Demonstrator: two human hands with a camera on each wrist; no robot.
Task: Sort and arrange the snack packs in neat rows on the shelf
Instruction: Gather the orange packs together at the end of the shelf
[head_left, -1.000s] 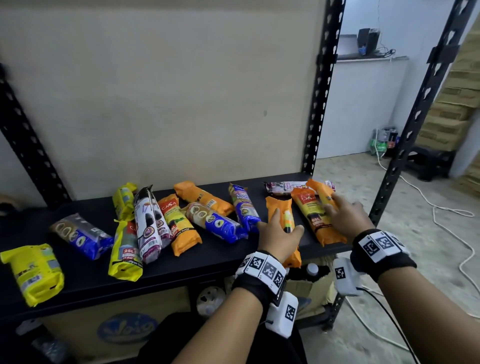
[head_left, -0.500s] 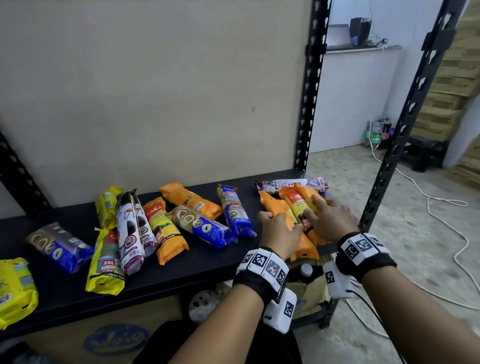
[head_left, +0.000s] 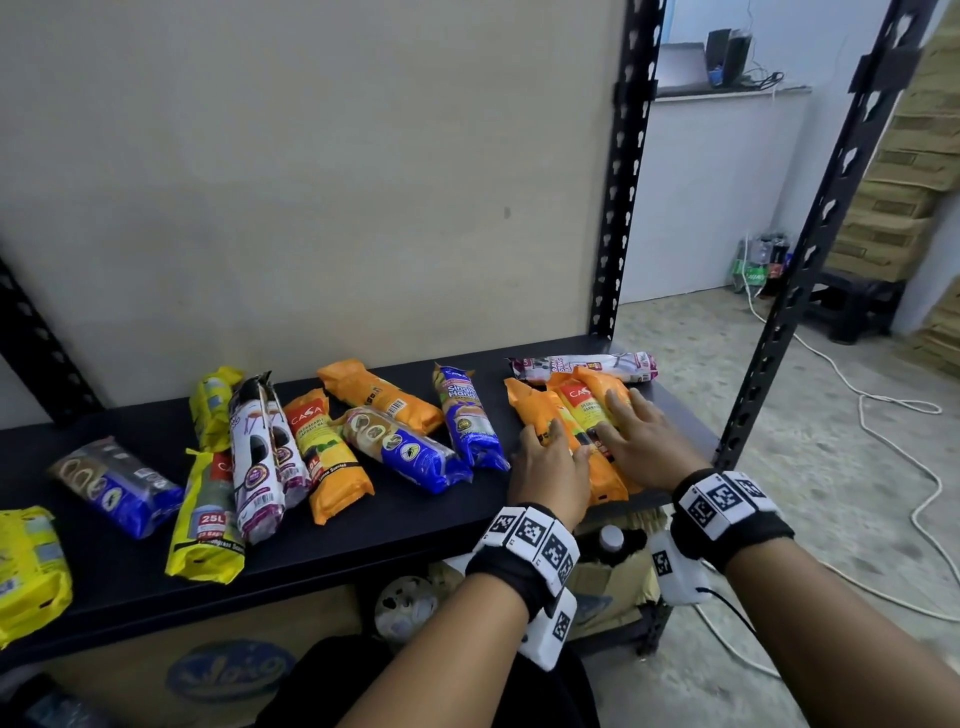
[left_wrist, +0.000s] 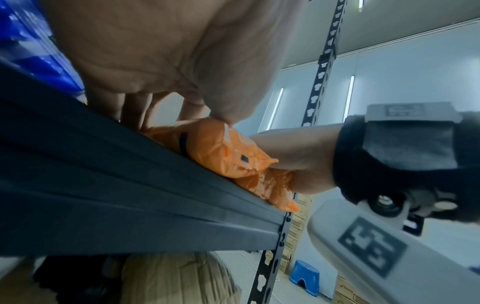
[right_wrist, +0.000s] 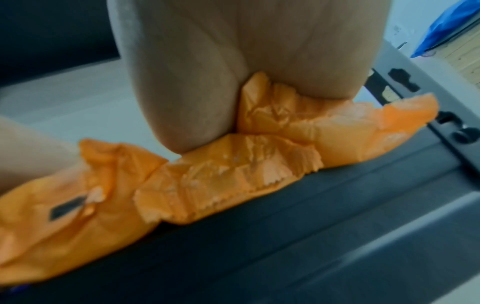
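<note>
On the black shelf (head_left: 363, 540), three orange packs (head_left: 582, 431) lie side by side at the right end, running from the front edge toward the back. The middle one carries a red "CASA" label with smaller print below that cannot be made out. The left hand (head_left: 548, 470) lies flat, fingers straight, on the leftmost orange pack, its little-finger side toward the blue packs. The right hand (head_left: 636, 439) lies flat with spread, straight fingers over the other two orange packs; neither hand grips anything. From the wrist views the crimped ends of the orange packs (right_wrist: 233, 176) sit at the shelf's front edge under the palms.

Behind them, along the back right corner, a white-and-maroon pack (head_left: 582, 366) lies crosswise. To the left lie a blue pack (head_left: 470, 421) with "CASA" at its top, another blue pack (head_left: 400, 449) at an angle, an orange pack with a barcode (head_left: 379, 395), and an orange pack labelled "CASA" (head_left: 327, 457). Further left are two white packs (head_left: 260, 457), a yellow pack marked "25L" (head_left: 208, 514), a small yellow pack (head_left: 213, 405), a blue-and-black pack (head_left: 117, 483) and, at the left end, a yellow pack (head_left: 28, 566) at the front edge.
</note>
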